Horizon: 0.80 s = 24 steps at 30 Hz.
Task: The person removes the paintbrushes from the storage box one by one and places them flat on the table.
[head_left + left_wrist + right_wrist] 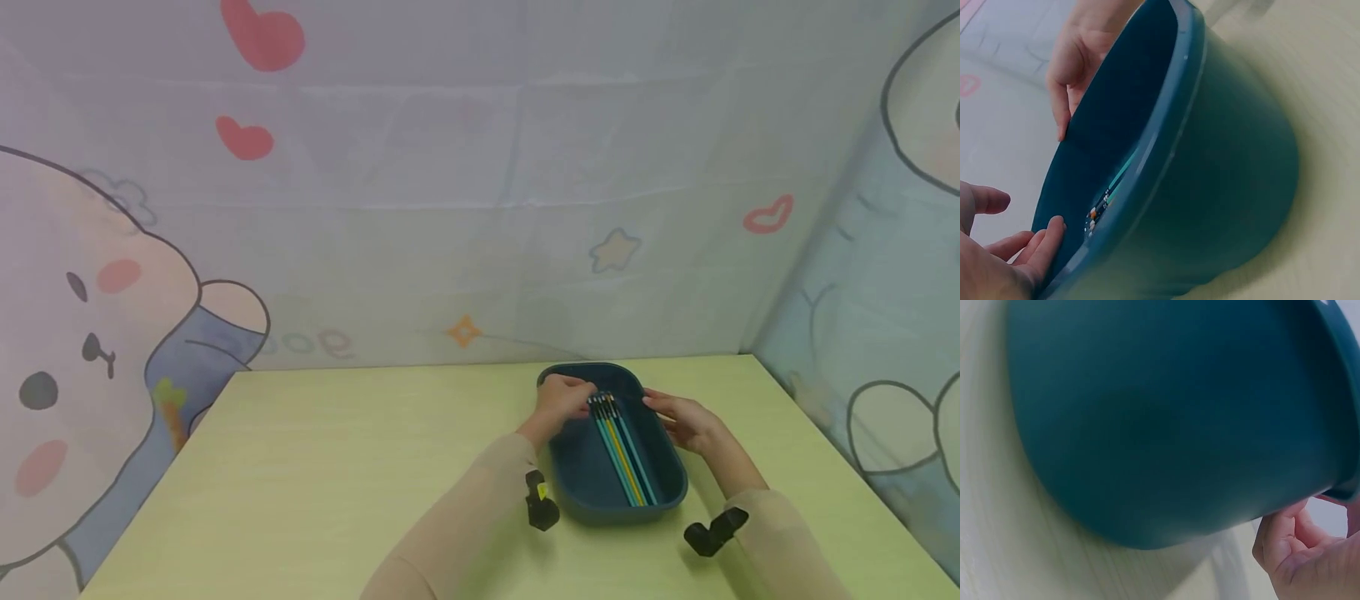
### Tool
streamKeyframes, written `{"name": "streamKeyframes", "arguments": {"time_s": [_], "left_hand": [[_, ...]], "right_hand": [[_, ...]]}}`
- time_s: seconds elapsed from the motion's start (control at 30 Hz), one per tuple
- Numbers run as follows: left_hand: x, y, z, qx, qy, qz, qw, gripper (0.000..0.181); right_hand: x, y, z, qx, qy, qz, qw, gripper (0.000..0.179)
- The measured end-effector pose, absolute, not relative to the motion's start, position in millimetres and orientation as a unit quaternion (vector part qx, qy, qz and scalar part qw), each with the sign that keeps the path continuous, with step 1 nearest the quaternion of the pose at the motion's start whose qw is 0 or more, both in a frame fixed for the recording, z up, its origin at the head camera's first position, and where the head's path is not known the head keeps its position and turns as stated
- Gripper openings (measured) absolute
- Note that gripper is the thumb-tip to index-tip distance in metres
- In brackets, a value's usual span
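A dark teal plastic bin (pixel 573 467) sits on the table, with several slim teal and yellow pencils (pixel 621 454) lying lengthwise inside. Their dark, light-tipped ends point to the far side. My left hand (pixel 558 404) reaches over the bin's left rim, close beside those ends. In the left wrist view its fingers (pixel 1044 250) are extended inside the rim with the thumb apart, holding nothing. On the opposite side my right hand (pixel 686 423) grips the bin's right rim. The right wrist view shows its fingers (pixel 1285 537) bent under the rim, against the outer wall.
The pale yellow table (pixel 337 467) extends left of the bin and ends at a cartoon-printed cloth (pixel 420 208) behind. More printed cloth hangs at the right side. Black wrist mounts (pixel 542 502) sit on both sleeves near the bin.
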<state>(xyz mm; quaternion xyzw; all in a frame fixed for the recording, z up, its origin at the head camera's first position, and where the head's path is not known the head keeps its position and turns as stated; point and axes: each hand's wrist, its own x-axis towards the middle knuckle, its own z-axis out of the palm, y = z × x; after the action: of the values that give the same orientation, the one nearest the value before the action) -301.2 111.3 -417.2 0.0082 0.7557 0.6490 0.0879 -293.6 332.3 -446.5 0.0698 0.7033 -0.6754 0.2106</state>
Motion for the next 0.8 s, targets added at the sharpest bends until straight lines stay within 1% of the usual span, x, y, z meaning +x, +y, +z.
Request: {"name": "streamKeyframes", "arguments": {"time_s": [0.27, 0.5, 0.8], "left_hand": [[-301.7, 122.6, -423.4, -0.004, 0.758, 0.647, 0.085, 0.034], [-302.0, 126.1, -430.8, -0.008, 0.771, 0.632, 0.078, 0.027], [-309.8, 134.5, -440.9, -0.064, 0.779, 0.619, 0.075, 0.033]], "right_hand": [[-293.4, 333.5, -446.0, 0.07, 0.701, -0.678, 0.211, 0.068], [-293.7, 333.5, -448.0, 0.073, 0.696, -0.684, 0.207, 0.069], [-294.8, 332.3, -448.3, 0.07, 0.694, -0.688, 0.201, 0.069]]}}
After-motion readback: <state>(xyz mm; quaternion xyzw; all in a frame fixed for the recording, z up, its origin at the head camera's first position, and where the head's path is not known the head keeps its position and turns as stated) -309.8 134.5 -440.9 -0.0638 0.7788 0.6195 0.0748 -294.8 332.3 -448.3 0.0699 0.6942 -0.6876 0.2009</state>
